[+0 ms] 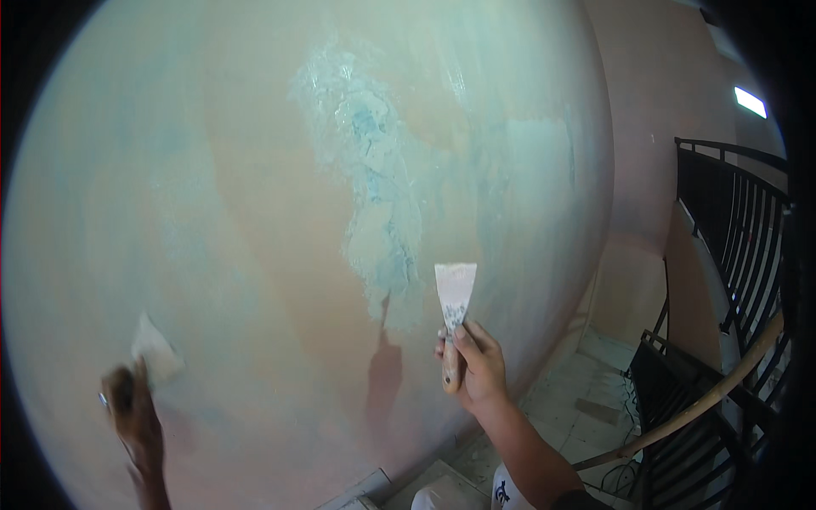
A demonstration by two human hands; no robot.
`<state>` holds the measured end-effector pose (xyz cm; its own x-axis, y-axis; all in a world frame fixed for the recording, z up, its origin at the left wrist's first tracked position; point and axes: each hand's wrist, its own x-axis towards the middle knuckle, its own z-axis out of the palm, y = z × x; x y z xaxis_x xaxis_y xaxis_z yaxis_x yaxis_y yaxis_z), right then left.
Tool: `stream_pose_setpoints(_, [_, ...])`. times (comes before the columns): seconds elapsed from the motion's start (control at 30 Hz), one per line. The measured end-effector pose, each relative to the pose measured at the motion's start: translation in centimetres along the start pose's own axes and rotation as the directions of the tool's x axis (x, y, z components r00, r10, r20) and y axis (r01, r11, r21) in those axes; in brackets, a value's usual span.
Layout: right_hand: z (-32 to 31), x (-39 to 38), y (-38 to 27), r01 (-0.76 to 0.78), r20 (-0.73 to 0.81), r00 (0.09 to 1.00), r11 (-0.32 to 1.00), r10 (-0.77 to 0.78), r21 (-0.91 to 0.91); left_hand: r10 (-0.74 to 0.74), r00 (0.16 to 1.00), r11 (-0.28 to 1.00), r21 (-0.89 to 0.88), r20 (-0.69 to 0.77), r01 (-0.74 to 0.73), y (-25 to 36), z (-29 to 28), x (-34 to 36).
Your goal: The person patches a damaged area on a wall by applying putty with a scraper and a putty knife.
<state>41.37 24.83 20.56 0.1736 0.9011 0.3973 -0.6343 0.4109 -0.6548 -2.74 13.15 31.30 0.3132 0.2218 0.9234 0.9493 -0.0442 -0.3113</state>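
My right hand (478, 365) is closed around the wooden handle of a putty knife (456, 287), its blade upright and coated with pale filler. The knife stands in front of the wall, throwing a shadow on it to the left. Farther left, my left hand (136, 412), with a ring on one finger, grips a pale, flat scraper (157, 353) held close to the wall; its handle is hidden in the fingers. A rough, raised patch of whitish-blue filler (378, 195) runs down the middle of the wall (263, 238).
To the right is a black metal railing (739, 221), with a long wooden pole (705, 408) slanting across it. Below are floor tiles (586, 425), loose cables (631, 399) and a step (446, 484). A bright light (750, 102) shows at the upper right.
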Motion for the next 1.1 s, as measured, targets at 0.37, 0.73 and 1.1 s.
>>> stream_pose_setpoints(0.37, [1.9,13.0,-2.0,0.558,0.165,0.825,0.731,-0.541,-0.393,0.377,0.887,0.911,0.277,-0.266,-0.304,0.8,3.2,17.9])
stream_pose_setpoints(0.73, [3.5,22.3,-3.9,0.899,0.514,0.361,0.144,-0.778,-0.413,0.357,0.899,0.92,0.262,-0.254,-0.292,0.6,4.2,17.2])
stream_pose_setpoints(1.1, [4.2,24.5,-4.6,0.923,0.617,0.315,0.081,-0.722,-0.377,0.328,0.904,0.93,0.258,-0.273,-0.26,0.2,4.9,16.6])
